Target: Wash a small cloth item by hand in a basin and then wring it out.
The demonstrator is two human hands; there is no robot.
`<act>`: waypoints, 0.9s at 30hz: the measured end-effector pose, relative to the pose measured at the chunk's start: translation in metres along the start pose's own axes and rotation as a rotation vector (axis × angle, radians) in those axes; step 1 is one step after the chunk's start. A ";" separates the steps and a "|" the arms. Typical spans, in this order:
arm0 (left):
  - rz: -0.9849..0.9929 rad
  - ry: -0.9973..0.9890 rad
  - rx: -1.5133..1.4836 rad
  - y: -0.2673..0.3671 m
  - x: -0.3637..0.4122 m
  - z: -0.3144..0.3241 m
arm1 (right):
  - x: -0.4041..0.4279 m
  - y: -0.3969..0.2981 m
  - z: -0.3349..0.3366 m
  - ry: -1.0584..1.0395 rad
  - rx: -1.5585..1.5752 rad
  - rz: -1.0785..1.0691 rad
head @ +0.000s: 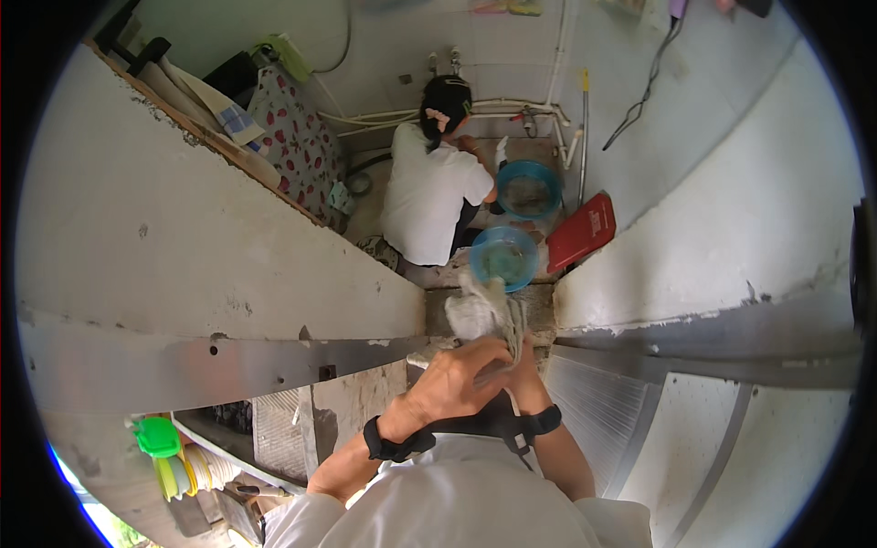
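Observation:
Both of my hands grip a bundled pale cloth [479,315] held in front of my body, in the doorway. My left hand [452,383] wraps over its near end, and my right hand [524,373] holds it from the other side, partly hidden behind the left. The cloth is blurred at its far end and hangs toward a blue translucent basin [533,264] with cloudy, greenish contents. From this angle I cannot tell whether cloth and basin touch. Farther in stands a second blue basin [529,215] with murky contents.
A person [435,198] in a white shirt crouches left of the basins. A red dustpan-like object [582,233] leans at the right wall. White pipes [507,103] run along the back wall. Wall ends flank the doorway; a fruit-patterned cloth [294,137] hangs at left.

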State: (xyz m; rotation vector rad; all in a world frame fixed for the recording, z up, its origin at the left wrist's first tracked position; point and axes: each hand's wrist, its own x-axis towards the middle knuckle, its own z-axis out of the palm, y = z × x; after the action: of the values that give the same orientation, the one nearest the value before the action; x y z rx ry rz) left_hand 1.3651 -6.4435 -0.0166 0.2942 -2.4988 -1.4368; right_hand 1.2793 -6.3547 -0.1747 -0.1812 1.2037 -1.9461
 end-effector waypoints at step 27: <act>-0.588 0.468 -1.450 -0.148 0.130 -0.081 | 0.175 0.007 0.093 -0.314 -0.651 -0.073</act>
State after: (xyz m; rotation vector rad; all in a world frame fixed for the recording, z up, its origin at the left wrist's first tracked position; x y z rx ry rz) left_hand 1.2739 -6.6214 -0.0913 0.8891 -0.6034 -2.5236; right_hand 1.2164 -6.5426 -0.1798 -0.8421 1.5827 -1.4477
